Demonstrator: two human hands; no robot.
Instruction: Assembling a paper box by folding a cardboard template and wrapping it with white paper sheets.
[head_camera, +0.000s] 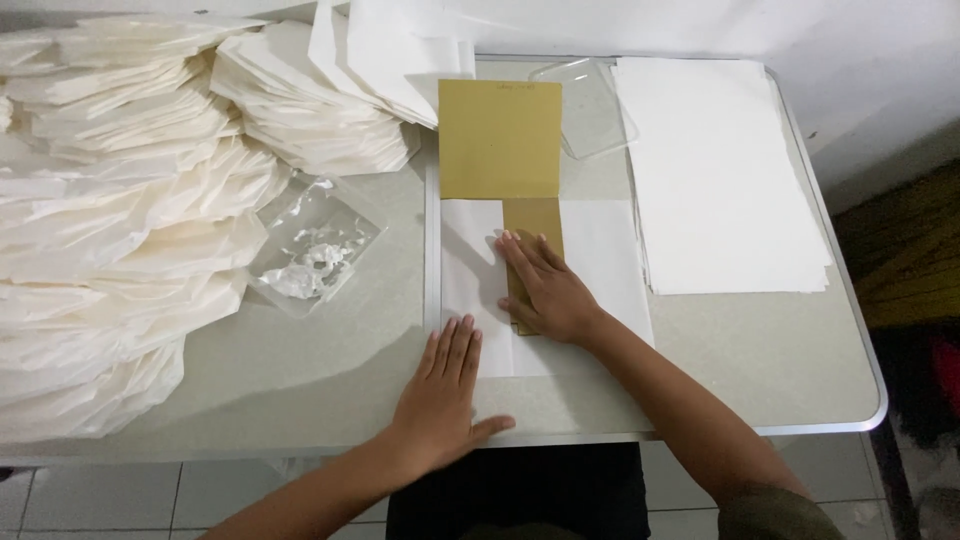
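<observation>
While both hands lie flat with fingers extended and grip nothing, the right hand (545, 290) presses on a gold card strip (533, 232) lying on a white paper sheet (600, 260) at table centre. At 7 o'clock from it, the left hand (445, 395) holds down that sheet's lower edge. A larger gold card (499, 138) lies at 12 o'clock, a clear bag of white paste (315, 252) at 9 o'clock, and a white sheet stack (720, 170) at 2 o'clock.
</observation>
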